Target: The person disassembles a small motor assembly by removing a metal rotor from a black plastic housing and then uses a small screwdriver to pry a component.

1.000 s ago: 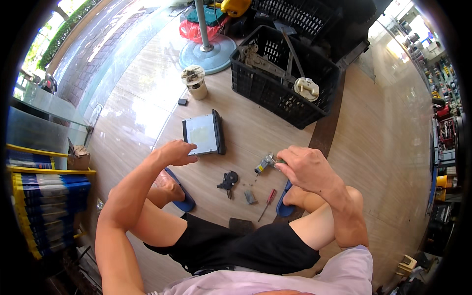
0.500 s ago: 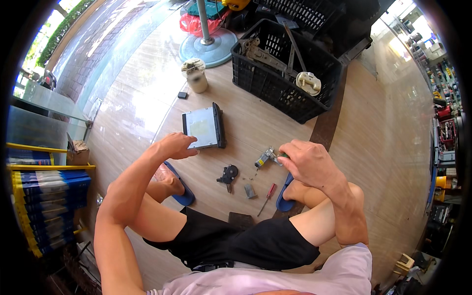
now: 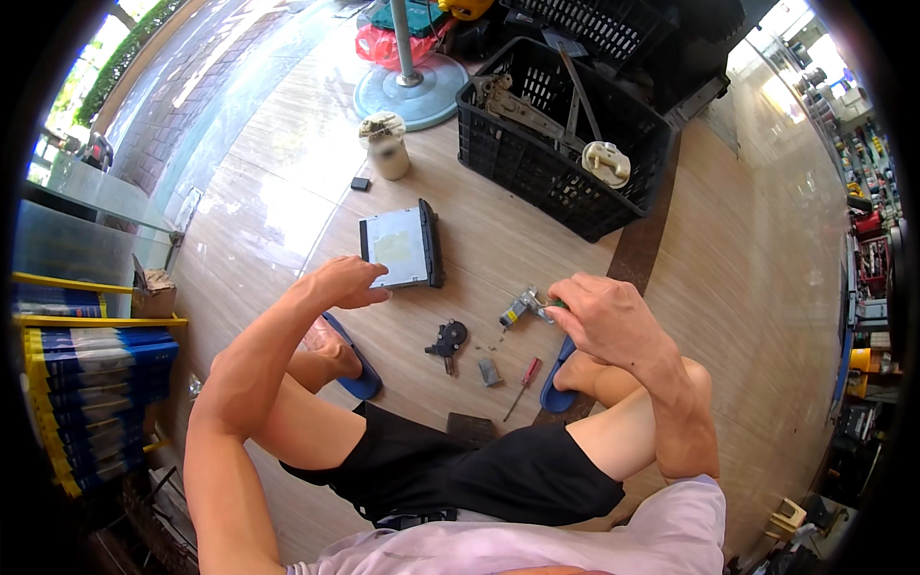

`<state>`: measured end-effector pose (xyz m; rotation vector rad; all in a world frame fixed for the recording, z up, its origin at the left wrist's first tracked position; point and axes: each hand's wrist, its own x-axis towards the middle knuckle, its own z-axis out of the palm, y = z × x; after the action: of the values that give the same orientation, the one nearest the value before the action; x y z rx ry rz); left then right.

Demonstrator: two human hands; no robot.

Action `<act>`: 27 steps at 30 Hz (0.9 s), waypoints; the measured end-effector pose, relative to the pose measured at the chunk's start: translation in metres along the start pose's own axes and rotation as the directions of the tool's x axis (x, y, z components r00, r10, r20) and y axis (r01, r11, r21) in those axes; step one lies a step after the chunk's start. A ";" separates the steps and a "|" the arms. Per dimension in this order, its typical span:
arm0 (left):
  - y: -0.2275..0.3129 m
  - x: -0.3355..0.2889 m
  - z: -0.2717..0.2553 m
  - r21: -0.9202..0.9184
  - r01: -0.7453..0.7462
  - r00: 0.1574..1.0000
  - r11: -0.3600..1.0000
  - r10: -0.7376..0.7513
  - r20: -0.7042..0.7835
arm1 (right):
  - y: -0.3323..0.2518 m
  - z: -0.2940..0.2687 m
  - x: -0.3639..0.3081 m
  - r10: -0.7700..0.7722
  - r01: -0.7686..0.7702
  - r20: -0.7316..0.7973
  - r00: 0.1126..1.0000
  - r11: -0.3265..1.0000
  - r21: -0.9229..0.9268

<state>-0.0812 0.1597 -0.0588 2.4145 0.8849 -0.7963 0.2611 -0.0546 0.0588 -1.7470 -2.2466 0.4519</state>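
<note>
My left hand [image 3: 343, 284] is over the near left corner of a flat car stereo unit [image 3: 399, 247], which has a silver top, a pale label and a black front. Its fingers are stretched and apart; whether they touch the metal I cannot tell. My right hand [image 3: 604, 314] is closed, with a bit of green [image 3: 554, 303] at its fingertips that looks like a tool handle, mostly hidden. Just left of those fingertips lies a small silver motor-like part [image 3: 520, 309] with a yellow label. Nearer me are a black round geared part [image 3: 447, 341], a grey block [image 3: 490, 373] and a red-handled screwdriver [image 3: 523, 388].
A black plastic crate [image 3: 537, 172] holding metal parts stands at the far right. Left of it are a round post base [image 3: 412, 94], a cream container [image 3: 389, 156] and a small black block [image 3: 360, 183]. Yellow-edged shelving with blue boxes [image 3: 96, 383] stands at the left.
The view has shifted very slightly. Both hands stay in nearly the same places, and the parts on the floor have not visibly moved.
</note>
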 end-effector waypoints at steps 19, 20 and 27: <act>0.012 -0.008 -0.010 -0.004 0.022 0.999 1.000 -0.022 0.030 | 0.000 0.000 -0.004 0.013 -0.013 0.001 1.000 1.000 0.007; 0.012 -0.008 -0.010 -0.001 0.030 0.999 1.000 -0.030 0.034 | 0.000 0.000 -0.004 0.013 -0.013 0.002 1.000 1.000 0.012; 0.008 -0.004 -0.004 0.004 -0.003 1.000 1.000 0.003 -0.007 | 0.001 0.001 -0.005 0.020 -0.020 0.010 1.000 1.000 0.003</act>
<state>-0.0771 0.1546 -0.0515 2.4231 0.8825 -0.7900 0.2623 -0.0589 0.0575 -1.7717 -2.2359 0.4690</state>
